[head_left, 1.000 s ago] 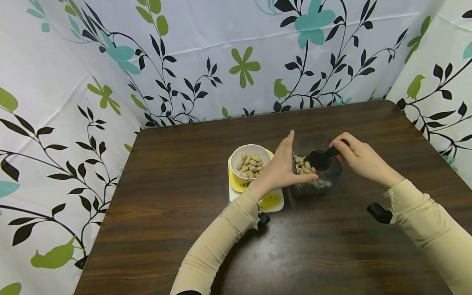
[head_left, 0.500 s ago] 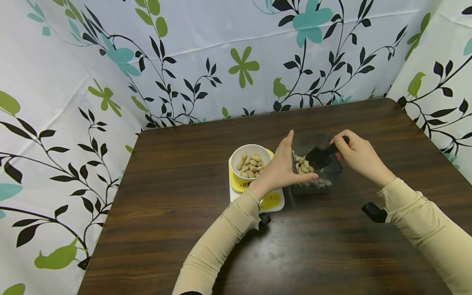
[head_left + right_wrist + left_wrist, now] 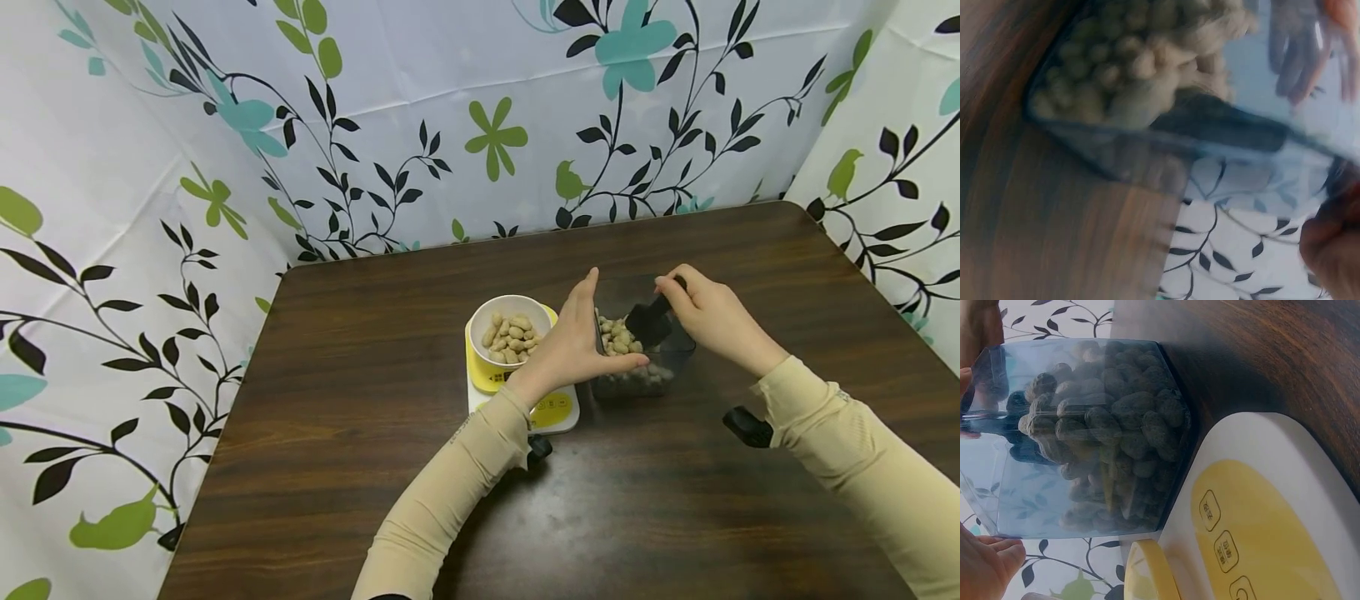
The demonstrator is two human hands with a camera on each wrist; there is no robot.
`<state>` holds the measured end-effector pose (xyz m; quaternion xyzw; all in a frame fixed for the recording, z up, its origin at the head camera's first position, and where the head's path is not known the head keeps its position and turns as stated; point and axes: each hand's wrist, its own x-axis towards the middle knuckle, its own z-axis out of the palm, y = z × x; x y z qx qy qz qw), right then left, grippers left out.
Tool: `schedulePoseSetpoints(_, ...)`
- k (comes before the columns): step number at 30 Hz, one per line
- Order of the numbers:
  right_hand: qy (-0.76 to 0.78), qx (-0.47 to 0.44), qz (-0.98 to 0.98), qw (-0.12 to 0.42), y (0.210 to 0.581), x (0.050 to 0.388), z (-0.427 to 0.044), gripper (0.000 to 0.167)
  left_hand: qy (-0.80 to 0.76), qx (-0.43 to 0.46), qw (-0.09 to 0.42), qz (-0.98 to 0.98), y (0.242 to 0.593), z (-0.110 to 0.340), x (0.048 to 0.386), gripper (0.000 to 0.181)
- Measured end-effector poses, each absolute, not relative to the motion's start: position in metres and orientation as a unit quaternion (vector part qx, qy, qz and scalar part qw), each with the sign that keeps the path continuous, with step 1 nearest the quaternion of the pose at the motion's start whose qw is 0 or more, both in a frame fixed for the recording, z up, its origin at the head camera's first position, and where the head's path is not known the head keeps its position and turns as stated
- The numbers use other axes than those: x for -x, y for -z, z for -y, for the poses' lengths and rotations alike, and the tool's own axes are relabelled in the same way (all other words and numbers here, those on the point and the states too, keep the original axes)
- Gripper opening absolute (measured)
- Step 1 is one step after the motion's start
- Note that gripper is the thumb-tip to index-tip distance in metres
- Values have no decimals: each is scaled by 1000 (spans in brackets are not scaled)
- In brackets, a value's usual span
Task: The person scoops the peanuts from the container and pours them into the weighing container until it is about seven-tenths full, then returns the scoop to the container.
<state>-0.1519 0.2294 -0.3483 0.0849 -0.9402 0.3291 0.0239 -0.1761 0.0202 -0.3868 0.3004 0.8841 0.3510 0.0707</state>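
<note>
A clear dark-tinted container (image 3: 637,379) holds unshelled peanuts (image 3: 618,337). My left hand (image 3: 573,342) rests against its left side, fingers straight and thumb stretched along the near side. Through the container wall in the right wrist view, the left fingers (image 3: 1304,56) look extended. My right hand (image 3: 708,312) grips the handle of a black scoop (image 3: 649,323), whose blade is down among the peanuts. Left of the container, a white bowl (image 3: 480,354) of peanuts sits on a yellow and white kitchen scale (image 3: 551,408). The left forearm covers part of the scale.
Everything stands on a dark wood-grain table (image 3: 375,375). A white curtain (image 3: 420,50) printed with leaves, flowers and birds hangs behind the table and along both sides. The bowl and scale are close beside the container.
My right hand and wrist have shifted left over the container, and the scoop's handle is steeper. The left hand, bowl and scale have stayed in place.
</note>
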Motion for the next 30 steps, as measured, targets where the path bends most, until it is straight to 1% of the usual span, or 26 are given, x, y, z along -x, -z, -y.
schedulePoseSetpoints(3, -340, -122, 932, -5, 350, 153, -235, 40, -354, -300, 68, -883, 386, -20, 176, 120)
schedulePoseSetpoints(8, -381, -106, 918, -27, 350, 154, -248, 36, -352, -297, 71, -884, 387, -21, 175, 120)
schedulePoseSetpoints(16, -405, -89, 910, -32, 354, 154, -252, 38, -358, -297, 75, -882, 386, -20, 175, 120)
schedulePoseSetpoints(19, -403, -69, 912, -28, 355, 154, -250, 41, -360, -294, 76, -882, 386, -20, 175, 120)
schedulePoseSetpoints(25, -414, 1, 910, -21, 358, 154, -250, 59, -363, -297, 82, -879, 385, -20, 175, 120)
schedulePoseSetpoints(30, -421, 31, 907, -1, 359, 154, -245, 65, -360, -298, 78, -881, 386, -20, 175, 121)
